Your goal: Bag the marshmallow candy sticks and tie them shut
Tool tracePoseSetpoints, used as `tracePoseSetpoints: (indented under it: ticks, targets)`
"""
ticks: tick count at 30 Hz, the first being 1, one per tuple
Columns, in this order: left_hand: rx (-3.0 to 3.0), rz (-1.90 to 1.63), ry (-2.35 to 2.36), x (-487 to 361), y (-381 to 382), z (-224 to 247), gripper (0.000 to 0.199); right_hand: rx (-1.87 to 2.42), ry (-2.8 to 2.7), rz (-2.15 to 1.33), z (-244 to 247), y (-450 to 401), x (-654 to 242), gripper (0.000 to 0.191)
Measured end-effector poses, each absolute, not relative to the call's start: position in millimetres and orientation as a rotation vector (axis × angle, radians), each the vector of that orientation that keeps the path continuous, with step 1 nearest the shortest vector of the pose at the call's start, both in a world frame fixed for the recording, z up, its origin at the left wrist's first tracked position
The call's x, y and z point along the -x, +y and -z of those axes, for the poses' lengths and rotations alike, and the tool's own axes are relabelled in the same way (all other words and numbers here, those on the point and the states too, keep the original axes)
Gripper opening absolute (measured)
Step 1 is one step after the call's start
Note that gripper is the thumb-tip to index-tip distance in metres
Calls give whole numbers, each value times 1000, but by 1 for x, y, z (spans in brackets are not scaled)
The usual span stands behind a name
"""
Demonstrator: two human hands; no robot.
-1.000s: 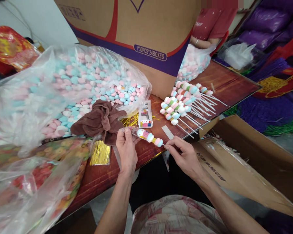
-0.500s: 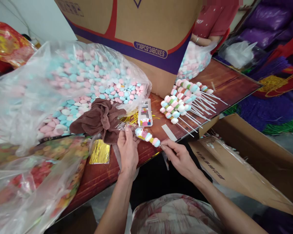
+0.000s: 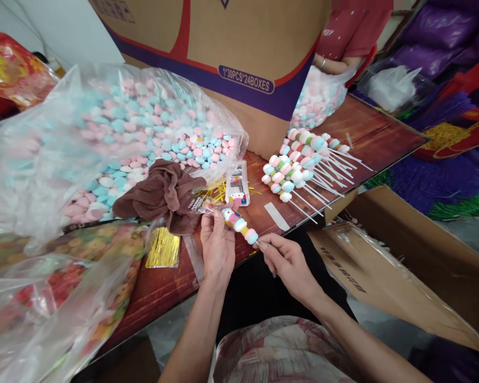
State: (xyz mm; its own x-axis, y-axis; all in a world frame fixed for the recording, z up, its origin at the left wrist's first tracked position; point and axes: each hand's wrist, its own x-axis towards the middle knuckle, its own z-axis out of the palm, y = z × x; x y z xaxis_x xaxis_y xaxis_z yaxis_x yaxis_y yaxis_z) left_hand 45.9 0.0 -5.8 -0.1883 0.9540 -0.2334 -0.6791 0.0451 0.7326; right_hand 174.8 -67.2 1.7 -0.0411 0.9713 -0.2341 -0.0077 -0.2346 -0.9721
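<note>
My left hand [image 3: 218,246] pinches a small clear printed bag [image 3: 200,204] between thumb and fingers, just left of a marshmallow skewer [image 3: 244,230]. Pink, blue and white marshmallows with yellowish pieces between them make up the skewer. Its upper end sits at the bag; how far in it lies is hard to tell. At the lower end, the thumb and fingers of my right hand [image 3: 283,259] are closed on the stick. A stack of printed clear bags [image 3: 238,185] and gold twist ties [image 3: 216,191] lie just beyond my left hand.
Finished-looking marshmallow skewers [image 3: 299,165] lie in a pile at the right. A big bag of marshmallows [image 3: 143,114], a brown cloth [image 3: 163,197] and gold ties [image 3: 163,248] are on the left. A large carton [image 3: 259,48] stands behind; an open box [image 3: 367,266] sits lower right. Another person [image 3: 347,37] sits beyond.
My left hand has shifted slightly right with the bag. My right hand and the lower end of the skewer have moved slightly left and down.
</note>
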Motion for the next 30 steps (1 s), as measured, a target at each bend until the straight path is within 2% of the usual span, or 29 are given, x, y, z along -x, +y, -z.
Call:
tracePoseSetpoints:
  ticks: [4, 8, 17, 21, 25, 30]
  targets:
    - [-394, -1495, 868, -47, 0, 9, 32, 1130, -660, -1809, -4, -60, -175, 25]
    - [-414, -1442, 880, -46, -1, 12, 31, 1145, -687, -1795, 0, -58, -171, 24]
    - [-447, -1420, 890, -41, 3, 3, 31, 1441, -1914, -566, 14, -63, -180, 28]
    - [-420, -1421, 898, -45, 2, 6, 30, 1459, -2056, -312, 19, -64, -182, 31]
    - [-398, -1391, 907, -52, -2, 11, 26, 1444, -2016, -409, 20, -65, -173, 32]
    - [-373, -1320, 852, -49, -1, 11, 26, 1357, -1607, -871, 11, -60, -170, 25]
